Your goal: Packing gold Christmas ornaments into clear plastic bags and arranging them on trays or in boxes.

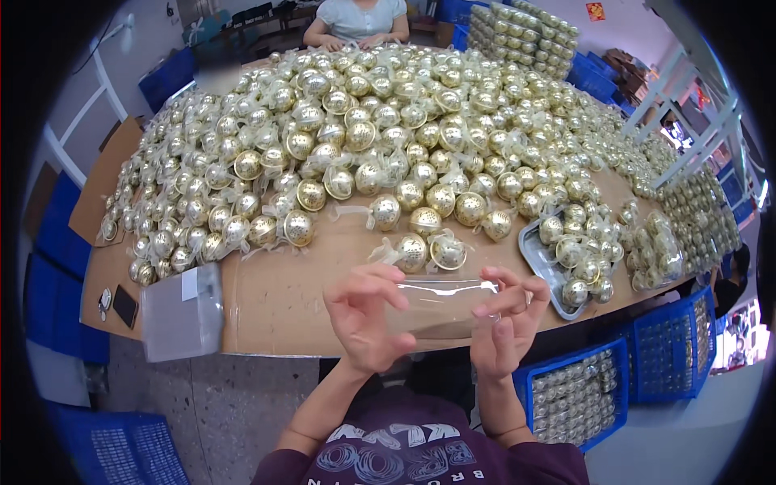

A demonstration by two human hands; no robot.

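Head view, clear plastic box (440,307) held over the near edge of the table (275,319), long axis running left to right, left hand (361,315) half curled, gripping its left end, right hand (508,323) partly closed, gripping its right end, gold balls (424,221) beyond.

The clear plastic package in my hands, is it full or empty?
Empty: the clear plastic package between the left hand and right hand shows nothing inside; the brown tabletop shows through it.

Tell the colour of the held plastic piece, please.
The plastic piece is colourless and transparent, best in head view.
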